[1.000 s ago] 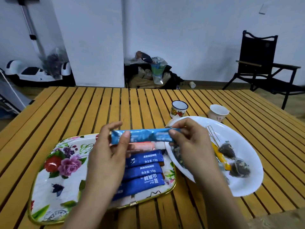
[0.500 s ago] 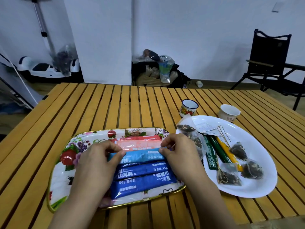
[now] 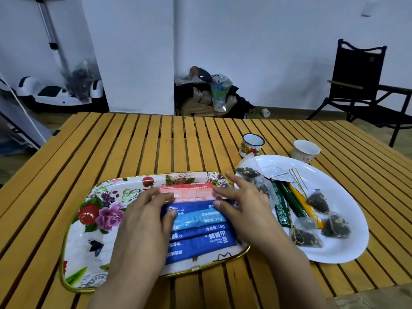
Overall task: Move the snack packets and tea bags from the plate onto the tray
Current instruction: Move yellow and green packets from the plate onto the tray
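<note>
Hands [image 3: 142, 221] flat on glossy blue packets [image 3: 198, 228]

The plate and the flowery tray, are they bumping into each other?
Cannot tell. In the head view the right hand and a tea bag cover the spot where the white plate comes nearest the tray.

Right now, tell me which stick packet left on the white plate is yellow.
The yellow stick packet, rightmost of the three; the two beside it are green.
</note>
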The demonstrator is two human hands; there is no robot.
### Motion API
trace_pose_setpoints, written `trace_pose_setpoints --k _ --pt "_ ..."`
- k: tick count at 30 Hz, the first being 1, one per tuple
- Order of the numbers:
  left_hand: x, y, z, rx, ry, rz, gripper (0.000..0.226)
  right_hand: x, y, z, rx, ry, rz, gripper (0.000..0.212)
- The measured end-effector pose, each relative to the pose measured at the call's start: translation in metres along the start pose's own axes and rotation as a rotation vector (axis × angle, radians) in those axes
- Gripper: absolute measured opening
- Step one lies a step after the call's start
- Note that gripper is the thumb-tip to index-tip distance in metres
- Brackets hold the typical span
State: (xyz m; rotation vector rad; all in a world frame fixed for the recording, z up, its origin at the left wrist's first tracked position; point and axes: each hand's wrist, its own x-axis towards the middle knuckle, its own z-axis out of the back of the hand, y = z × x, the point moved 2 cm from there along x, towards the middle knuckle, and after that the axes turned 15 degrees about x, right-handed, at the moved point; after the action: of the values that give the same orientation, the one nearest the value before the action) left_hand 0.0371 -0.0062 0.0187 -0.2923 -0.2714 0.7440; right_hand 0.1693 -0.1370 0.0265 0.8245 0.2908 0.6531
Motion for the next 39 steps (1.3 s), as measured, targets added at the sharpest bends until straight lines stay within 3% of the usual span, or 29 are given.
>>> trace_pose_setpoints --k 4,6,8,11,15,18,25,31,39 --pt "-0.003 -0.023 0.009 -0.186 -0.143 -0.078 0.02 -0.005 -0.001 0.029 0.114 -0.369 0.005 0.027" --pt "-0.005 -0.043 0.006 -0.233 -0.136 -0.155 0.021 -0.009 -0.011 0.049 0.096 -0.552 -0.089 0.025" --pt "-0.007 -0.068 -0.002 -0.248 -0.121 -0.281 0.024 -0.01 -0.033 0.064 0.045 -0.631 -0.256 0.03" --pt "-0.013 -0.106 -0.017 -0.182 -0.071 -0.473 0.024 -0.009 -0.063 0.07 -0.011 -0.55 -0.492 0.037" --pt "-0.018 -0.133 -0.044 -0.018 -0.033 -0.586 0.019 -0.004 -0.084 0.07 -0.068 -0.54 -0.546 0.035" --pt "-0.02 -0.139 -0.057 0.128 0.006 -0.538 0.02 -0.002 -0.09 0.069 -0.092 -0.553 -0.595 0.032" --pt "-0.015 -0.149 -0.062 0.224 0.051 -0.405 0.031 -0.006 -0.095 0.071 -0.042 -0.549 -0.58 0.027" --pt "-0.018 -0.155 -0.067 0.285 0.082 -0.361 0.033 -0.013 -0.093 0.08 -0.021 -0.666 -0.531 0.018" --pt "-0.015 -0.151 -0.067 0.257 0.124 -0.427 0.033 -0.014 -0.096 0.081 -0.037 -0.619 -0.651 0.037"
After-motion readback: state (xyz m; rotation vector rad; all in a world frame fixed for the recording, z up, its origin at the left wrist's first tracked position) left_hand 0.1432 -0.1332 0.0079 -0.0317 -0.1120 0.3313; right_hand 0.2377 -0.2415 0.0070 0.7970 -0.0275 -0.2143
